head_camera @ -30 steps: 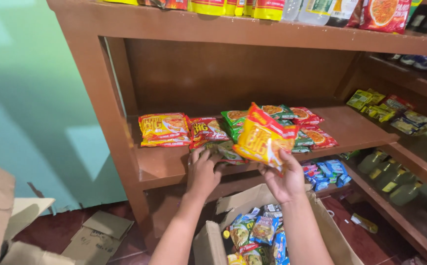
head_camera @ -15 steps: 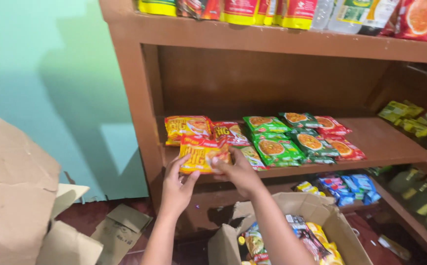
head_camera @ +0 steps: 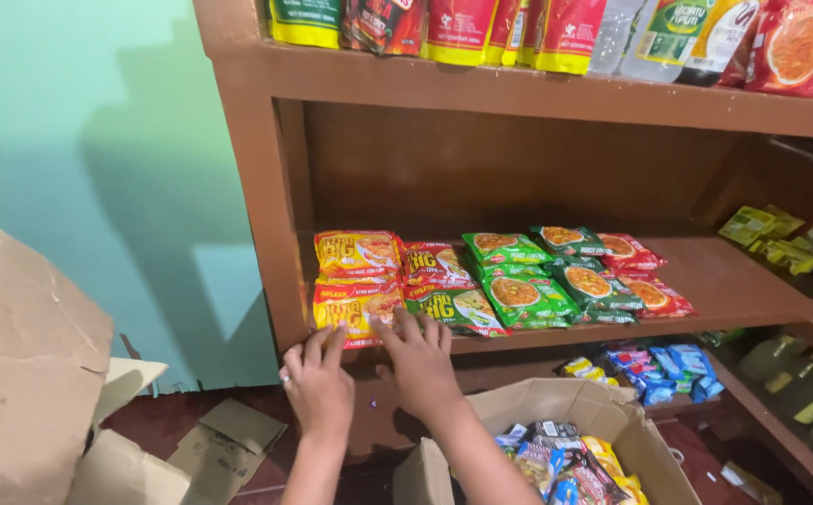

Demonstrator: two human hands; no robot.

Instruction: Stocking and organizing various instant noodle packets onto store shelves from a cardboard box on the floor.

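Your left hand (head_camera: 317, 388) and right hand (head_camera: 417, 365) rest open, fingertips pressing the yellow packet (head_camera: 355, 307) at the shelf (head_camera: 743, 281) front edge, gripping nothing.

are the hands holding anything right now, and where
Nothing is lifted. Both the left hand and right hand rest fingertips on the front edge of a yellow packet lying on the shelf.

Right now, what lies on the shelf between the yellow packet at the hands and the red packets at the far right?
In the head view, green packets lie between the yellow packet and the red packets.
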